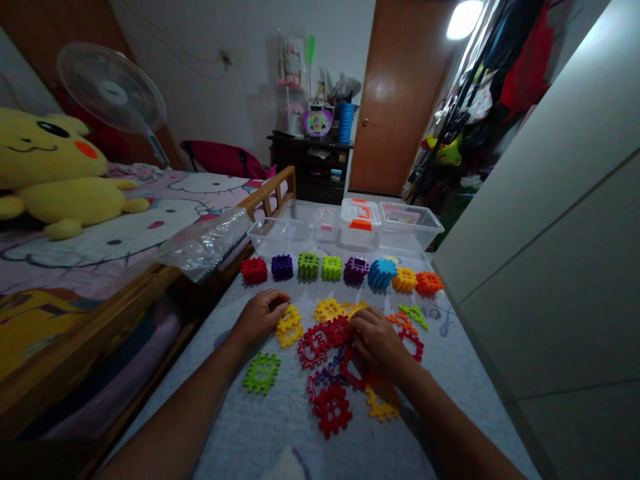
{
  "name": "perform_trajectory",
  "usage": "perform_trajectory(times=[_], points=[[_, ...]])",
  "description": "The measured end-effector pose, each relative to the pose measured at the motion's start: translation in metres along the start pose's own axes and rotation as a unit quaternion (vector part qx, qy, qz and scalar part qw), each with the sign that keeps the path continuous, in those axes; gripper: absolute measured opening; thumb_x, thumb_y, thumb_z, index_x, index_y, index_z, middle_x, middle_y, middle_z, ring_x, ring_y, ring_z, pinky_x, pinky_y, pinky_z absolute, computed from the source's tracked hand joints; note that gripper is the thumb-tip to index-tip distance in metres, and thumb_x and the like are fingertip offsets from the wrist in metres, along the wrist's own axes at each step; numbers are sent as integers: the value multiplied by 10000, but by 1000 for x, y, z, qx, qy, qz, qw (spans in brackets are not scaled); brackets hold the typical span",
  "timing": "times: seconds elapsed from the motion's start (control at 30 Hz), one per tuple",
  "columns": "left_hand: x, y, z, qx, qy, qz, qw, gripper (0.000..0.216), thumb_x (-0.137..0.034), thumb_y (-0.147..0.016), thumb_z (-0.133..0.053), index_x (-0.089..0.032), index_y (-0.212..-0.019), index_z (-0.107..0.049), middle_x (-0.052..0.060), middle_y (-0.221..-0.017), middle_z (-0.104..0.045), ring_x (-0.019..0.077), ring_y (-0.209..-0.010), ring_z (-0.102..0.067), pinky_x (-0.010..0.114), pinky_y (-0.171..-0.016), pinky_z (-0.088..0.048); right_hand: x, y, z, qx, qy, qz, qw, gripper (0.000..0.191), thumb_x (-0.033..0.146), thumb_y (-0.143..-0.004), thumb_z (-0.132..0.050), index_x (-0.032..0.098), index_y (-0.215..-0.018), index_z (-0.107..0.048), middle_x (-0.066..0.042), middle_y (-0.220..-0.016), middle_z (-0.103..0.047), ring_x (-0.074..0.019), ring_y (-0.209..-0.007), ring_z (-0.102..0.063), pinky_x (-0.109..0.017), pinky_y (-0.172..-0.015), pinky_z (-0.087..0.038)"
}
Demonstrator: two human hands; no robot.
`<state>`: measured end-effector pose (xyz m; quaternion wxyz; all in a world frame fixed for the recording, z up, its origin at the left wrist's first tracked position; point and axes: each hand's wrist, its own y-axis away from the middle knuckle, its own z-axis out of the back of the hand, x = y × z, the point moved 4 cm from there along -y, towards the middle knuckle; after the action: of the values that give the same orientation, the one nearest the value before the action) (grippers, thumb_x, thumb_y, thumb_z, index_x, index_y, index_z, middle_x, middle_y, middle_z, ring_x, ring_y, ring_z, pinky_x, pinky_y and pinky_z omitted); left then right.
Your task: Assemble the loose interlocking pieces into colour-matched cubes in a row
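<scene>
Well, red piece [333, 410] lies nearest; right hand [377, 339] curls over mixed pile [336, 328], grip hidden; left hand [260, 318] touches yellow pieces [289, 327], perhaps steadying them, grip unclear; beyond, stacks [308, 265] line up, seemingly by colour, before clear boxes [410, 233].

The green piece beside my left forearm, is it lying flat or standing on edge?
Lying flat: the green piece shows its whole toothed outline and the openings in its face against the cloth.
</scene>
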<state>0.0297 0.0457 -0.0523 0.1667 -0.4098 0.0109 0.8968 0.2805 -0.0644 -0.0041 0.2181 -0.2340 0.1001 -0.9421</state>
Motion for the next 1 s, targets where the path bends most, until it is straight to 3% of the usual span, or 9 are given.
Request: perform_trajectory(times=[0.17,0.23,0.4,0.53,0.63,0.73,0.87,1.0], points=[[-5,2,2,-4,-5,-6,1000,269,-344,-790,-541,-177,-939,-689,64,-944,-710,237,-901,-658,346,-816,-513,-5,2,0,21,-14,11,1000,404,56,-819,-521,186,-1193,-599,-97,-1237,-619,-240,-1083,-512,-425,-977,-413],[-6,3,3,-7,-1,-6,1000,266,-338,-788,-541,-178,-939,-691,64,-948,-711,237,-900,-657,346,-813,-513,-6,1,-5,38,-9,13,999,448,54,-820,-519,195,-1241,-583,-81,-1296,-607,-242,-1119,-500,-430,-1005,-392],[-5,3,1,-13,18,-3,1000,252,-335,-791,-547,-176,-927,-688,60,-921,-708,225,-869,-659,337,-796,-516,-7,-4,-10,43,-10,13,999,290,113,-856,-530,221,-1091,-661,-54,-1185,-675,-231,-1051,-539,-417,-961,-416],[-2,3,0,-14,27,1,1000,257,-351,-788,-561,-172,-926,-685,65,-922,-709,224,-861,-659,333,-778,-520,-11,-2,-5,-2,-36,9,999,239,125,-859,-499,193,-1019,-662,-86,-1101,-692,-226,-1000,-578,-408,-914,-448],[-2,2,0,-17,24,0,1000,254,-362,-787,-568,-177,-913,-688,63,-923,-710,225,-866,-657,330,-774,-518,-21,2,-2,-47,-57,-60,995,248,180,-912,-430,178,-1003,-661,-96,-952,-701,-225,-904,-614,-379,-818,-488],[-4,2,0,-19,22,0,1000,244,-358,-785,-568,-182,-904,-687,58,-916,-708,224,-869,-654,329,-782,-515,-31,5,-2,-73,-91,-144,983,281,247,-942,-415,182,-1099,-638,-89,-968,-702,-217,-869,-639,-359,-775,-504],[-7,3,1,-16,14,-6,1000,240,-344,-794,-558,-180,-919,-681,58,-914,-700,224,-879,-644,347,-823,-507,-32,4,-5,-83,-70,-140,984,251,241,-899,-490,188,-1086,-649,-90,-1004,-688,-238,-937,-621,-396,-847,-496],[-21,6,10,-79,-48,-54,994,218,-311,-823,-541,-194,-953,-670,69,-1010,-687,243,-1010,-594,395,-946,-453,-39,4,-2,-146,-28,-125,981,224,233,-880,-519,171,-1040,-663,-121,-1050,-644,-268,-1031,-568,-453,-935,-460]])
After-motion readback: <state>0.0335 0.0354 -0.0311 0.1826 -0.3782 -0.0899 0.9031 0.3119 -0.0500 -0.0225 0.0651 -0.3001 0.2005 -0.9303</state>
